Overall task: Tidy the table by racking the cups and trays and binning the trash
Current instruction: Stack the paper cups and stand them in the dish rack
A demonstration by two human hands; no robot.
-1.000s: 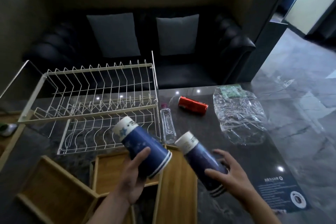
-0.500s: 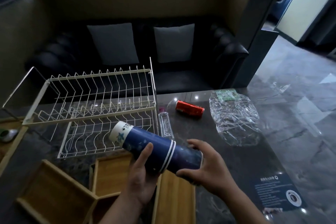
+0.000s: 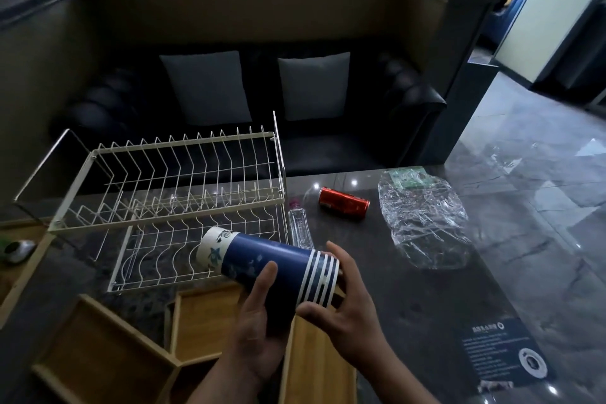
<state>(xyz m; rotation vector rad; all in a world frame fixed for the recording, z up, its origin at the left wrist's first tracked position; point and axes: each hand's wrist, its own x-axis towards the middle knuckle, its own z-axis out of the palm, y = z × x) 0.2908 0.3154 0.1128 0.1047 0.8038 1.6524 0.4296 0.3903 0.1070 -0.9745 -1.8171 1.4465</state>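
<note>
Blue paper cups [image 3: 269, 267] with white rims, nested into one long stack, lie nearly level in the air above the dark marbled desk [image 3: 426, 298], with the pale patterned bottom end pointing toward ten o'clock and the ringed rims toward three o'clock. The left hand [image 3: 259, 321] cups the stack from below, thumb laid up its near side, its grip wrapped around the blue wall. The right hand [image 3: 347, 308] grasps the rim end, fingers [image 3: 341, 259] curled over the far side and thumb pressed under the white bands. At eleven o'clock from the stack stands a white two-tier wire dish rack [image 3: 170, 193], both tiers bare. Three shallow bamboo trays [image 3: 108, 348] lie flat on the desk at six to eight o'clock, partly under the forearms. Just past the stack at one o'clock lies a small clear plastic bottle [image 3: 300, 229] beside the rack's right end, and further along a red drink can [image 3: 344, 203] lies on its side. A crumpled clear plastic bag [image 3: 423, 223] lies at two o'clock, well apart from the hands. A dark printed card [image 3: 501, 354] lies at four o'clock. A black sofa [image 3: 410, 102] with two grey cushions [image 3: 206, 85] stands at twelve o'clock.
</note>
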